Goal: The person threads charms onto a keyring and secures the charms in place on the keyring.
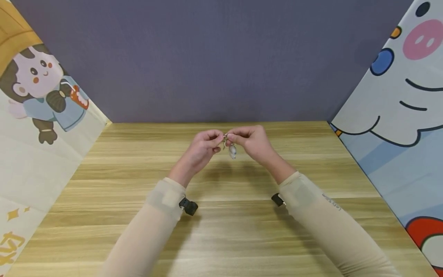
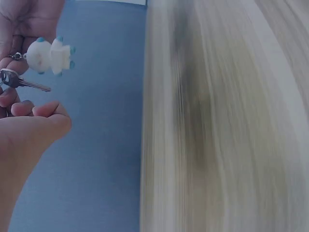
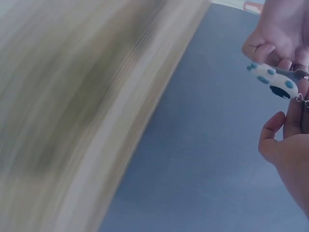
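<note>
Both hands are raised above the wooden table, fingertips almost meeting over a small keychain. My left hand (image 1: 204, 148) pinches it from the left, near the metal ring, and my right hand (image 1: 254, 144) pinches it from the right. A metal key (image 2: 34, 85) with a dark head hangs between the fingers. Beside it a white figurine (image 1: 232, 151) with blue spots dangles from a short chain (image 2: 17, 56). In the right wrist view, the figurine (image 3: 275, 81) shows a black patch. The ring itself is mostly hidden by the fingertips.
The wood-grain table (image 1: 221, 231) runs back to a dark blue-grey panel (image 1: 221, 61). Cartoon-printed panels stand at the left (image 1: 41, 154) and the right (image 1: 387, 104). Small black devices are strapped at the left wrist (image 1: 189, 206) and right wrist (image 1: 277, 199).
</note>
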Tool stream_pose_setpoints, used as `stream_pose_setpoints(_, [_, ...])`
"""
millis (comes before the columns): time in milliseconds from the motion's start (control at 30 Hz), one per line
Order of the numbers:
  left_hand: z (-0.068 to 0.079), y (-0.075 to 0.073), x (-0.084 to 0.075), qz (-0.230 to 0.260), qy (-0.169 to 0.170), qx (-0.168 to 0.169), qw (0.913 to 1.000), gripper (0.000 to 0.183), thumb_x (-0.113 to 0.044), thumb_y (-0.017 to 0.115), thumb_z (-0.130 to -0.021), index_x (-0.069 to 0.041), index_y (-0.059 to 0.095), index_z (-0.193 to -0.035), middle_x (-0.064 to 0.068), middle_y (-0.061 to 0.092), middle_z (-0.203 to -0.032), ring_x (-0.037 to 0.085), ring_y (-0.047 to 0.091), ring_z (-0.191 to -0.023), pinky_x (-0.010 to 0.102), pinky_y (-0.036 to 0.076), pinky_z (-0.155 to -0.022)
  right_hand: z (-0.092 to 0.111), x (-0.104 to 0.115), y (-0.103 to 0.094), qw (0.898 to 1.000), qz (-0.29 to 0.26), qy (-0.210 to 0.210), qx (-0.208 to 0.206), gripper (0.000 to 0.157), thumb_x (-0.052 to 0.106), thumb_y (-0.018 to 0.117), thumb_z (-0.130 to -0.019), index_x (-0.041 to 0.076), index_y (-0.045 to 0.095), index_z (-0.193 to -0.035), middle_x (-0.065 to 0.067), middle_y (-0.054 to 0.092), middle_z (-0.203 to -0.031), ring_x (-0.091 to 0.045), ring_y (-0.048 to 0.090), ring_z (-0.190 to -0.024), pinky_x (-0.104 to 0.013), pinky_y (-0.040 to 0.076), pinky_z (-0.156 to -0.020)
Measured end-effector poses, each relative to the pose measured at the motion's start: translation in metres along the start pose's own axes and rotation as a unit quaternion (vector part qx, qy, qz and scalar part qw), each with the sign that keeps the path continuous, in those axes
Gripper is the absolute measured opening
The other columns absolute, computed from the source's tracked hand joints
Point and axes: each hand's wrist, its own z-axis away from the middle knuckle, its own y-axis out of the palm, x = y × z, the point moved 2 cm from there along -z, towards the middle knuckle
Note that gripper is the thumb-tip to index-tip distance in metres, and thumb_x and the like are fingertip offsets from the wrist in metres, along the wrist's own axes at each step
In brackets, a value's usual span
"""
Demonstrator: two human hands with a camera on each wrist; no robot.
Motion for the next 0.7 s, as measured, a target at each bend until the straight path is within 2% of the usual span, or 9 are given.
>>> stream_pose_setpoints(67, [0.001, 0.002, 0.001, 0.014, 0.008, -0.004, 0.9999, 0.028, -0.001, 0.049, -0.109, -0.014, 0.069, -0.094, -0.003, 0.062, -0.097, 0.012, 0.049, -0.088, 0.025, 0.040, -0.078, 0.001, -0.001, 0.001, 1.000, -0.013, 0.001, -0.006, 0.016, 0.011, 0.076, -0.099, -0.002, 0.082, -0.106, -0.010, 0.082, -0.088, -0.016, 0.079, -0.088, -0.029, 0.062, -0.091])
stream_pose_setpoints(267, [0.004, 0.008, 0.003, 0.048, 0.019, -0.015, 0.9985, 0.030, 0.000, 0.048, -0.109, -0.014, 0.068, -0.091, -0.002, 0.065, -0.094, 0.012, 0.055, -0.089, 0.024, 0.040, -0.078, 0.005, -0.004, 0.007, 0.998, -0.051, 0.006, -0.033, 0.019, 0.013, 0.076, -0.100, -0.003, 0.081, -0.107, -0.016, 0.082, -0.090, -0.022, 0.079, -0.091, -0.028, 0.060, -0.094])
stream_pose_setpoints(433, [0.005, 0.012, 0.007, 0.079, 0.025, -0.012, 0.9965, 0.033, -0.001, 0.046, -0.110, -0.015, 0.068, -0.089, -0.004, 0.069, -0.089, 0.010, 0.060, -0.087, 0.025, 0.040, -0.078, 0.007, -0.008, 0.014, 0.992, -0.108, 0.026, -0.055, 0.021, 0.009, 0.074, -0.100, -0.009, 0.077, -0.111, 0.000, 0.080, -0.081, -0.014, 0.076, -0.087, -0.026, 0.061, -0.088])
stream_pose_setpoints(567, [0.006, 0.013, 0.011, 0.092, 0.026, -0.010, 0.9954, 0.037, -0.001, 0.044, -0.111, -0.016, 0.069, -0.089, -0.006, 0.071, -0.088, 0.008, 0.061, -0.085, 0.024, 0.041, -0.079, 0.008, -0.013, 0.018, 0.980, -0.185, 0.047, -0.054, 0.018, 0.002, 0.070, -0.101, -0.013, 0.075, -0.110, 0.004, 0.078, -0.079, -0.011, 0.073, -0.082, -0.023, 0.061, -0.080])
stream_pose_setpoints(633, [0.006, 0.014, 0.012, 0.097, 0.029, -0.006, 0.9948, 0.038, -0.001, 0.042, -0.111, -0.016, 0.069, -0.089, -0.006, 0.072, -0.088, 0.008, 0.062, -0.085, 0.024, 0.041, -0.078, 0.008, -0.014, 0.019, 0.972, -0.222, 0.059, -0.049, 0.014, -0.001, 0.068, -0.101, -0.010, 0.076, -0.108, 0.002, 0.078, -0.080, -0.011, 0.072, -0.081, -0.022, 0.060, -0.077])
stream_pose_setpoints(700, [0.007, 0.014, 0.013, 0.106, 0.035, -0.002, 0.9937, 0.033, -0.003, 0.047, -0.110, -0.016, 0.070, -0.090, -0.005, 0.073, -0.088, 0.007, 0.062, -0.084, 0.023, 0.041, -0.077, 0.009, -0.015, 0.020, 0.964, -0.256, 0.067, -0.043, 0.013, -0.003, 0.066, -0.102, -0.002, 0.079, -0.100, 0.000, 0.078, -0.081, -0.011, 0.071, -0.080, -0.022, 0.060, -0.077])
